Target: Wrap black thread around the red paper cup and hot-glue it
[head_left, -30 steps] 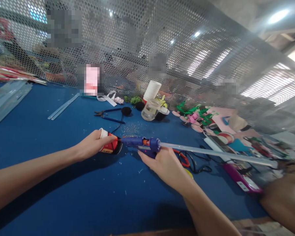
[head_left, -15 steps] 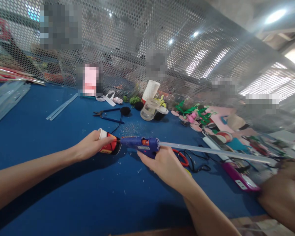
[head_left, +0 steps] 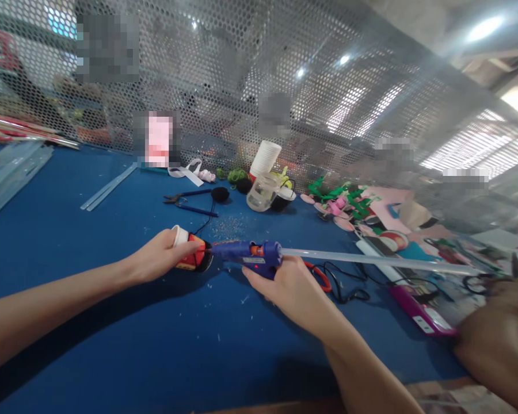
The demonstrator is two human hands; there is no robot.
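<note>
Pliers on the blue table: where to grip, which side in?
Probably mid-length on the near handle, coming from above and the near side. The pliers lie splayed open, jaws pointing left, and a black ball crowds the end of the far handle.

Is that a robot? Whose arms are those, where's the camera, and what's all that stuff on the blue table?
No robot here, just a person with two bare hands. The camera sits on that person's head, looking forward and down, so you see roughly what they see.

The left hand holds a small red and white cup. The right hand holds a blue glue gun, with a long clear glue stick poking out the back. Its nose points at the cup; I can't tell whether they touch.

On the blue table lie pliers, a ball of black yarn and a clear tub. The arm at the far right is somebody else's.
</note>
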